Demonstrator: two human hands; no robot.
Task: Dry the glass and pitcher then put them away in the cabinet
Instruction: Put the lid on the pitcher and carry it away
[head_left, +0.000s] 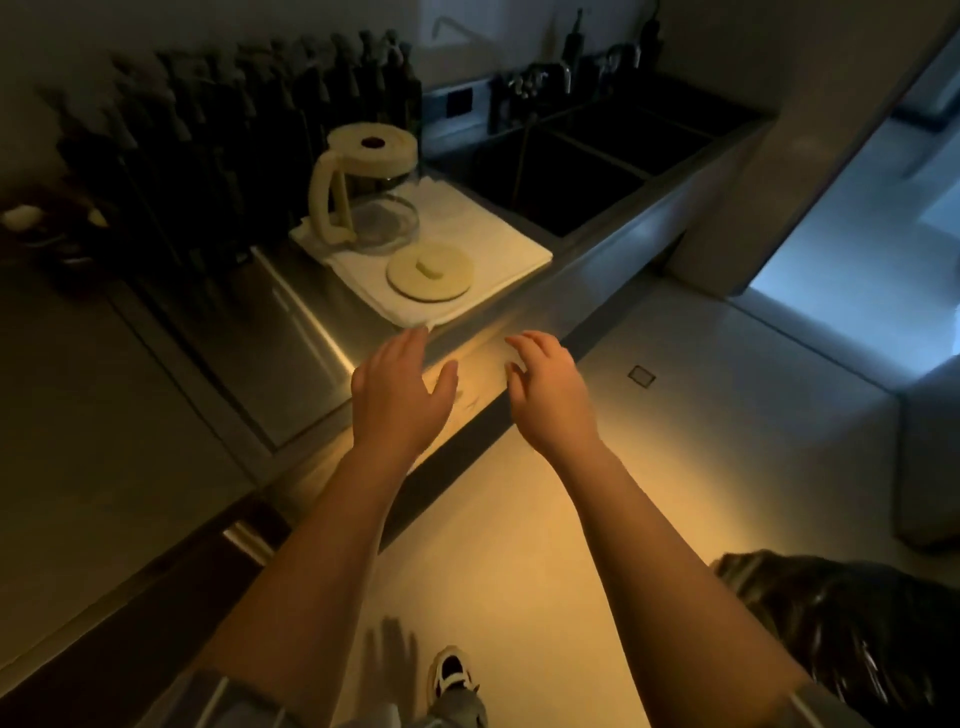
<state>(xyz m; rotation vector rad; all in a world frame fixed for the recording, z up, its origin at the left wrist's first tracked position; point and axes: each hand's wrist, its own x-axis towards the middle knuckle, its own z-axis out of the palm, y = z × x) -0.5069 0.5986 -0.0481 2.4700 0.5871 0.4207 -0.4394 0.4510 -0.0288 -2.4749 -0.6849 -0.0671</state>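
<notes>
A clear glass pitcher (371, 192) with a cream handle and cream top rim stands upright on a white folded towel (498, 247) on the steel counter. Its round cream lid (430, 271) lies flat on the towel in front of it. My left hand (400, 387) hovers over the counter's front edge, fingers straight, its fingertips close to the towel's near corner. My right hand (548, 387) hangs beside it, past the counter edge, fingers loosely bent and holding nothing. No drinking glass shows in this view.
A steel counter (291, 332) runs from left to right. A double sink (561, 182) with taps lies behind the towel. Rows of dark bottles (223, 130) crowd the back left. A black bin bag (852, 618) sits on the floor at the lower right.
</notes>
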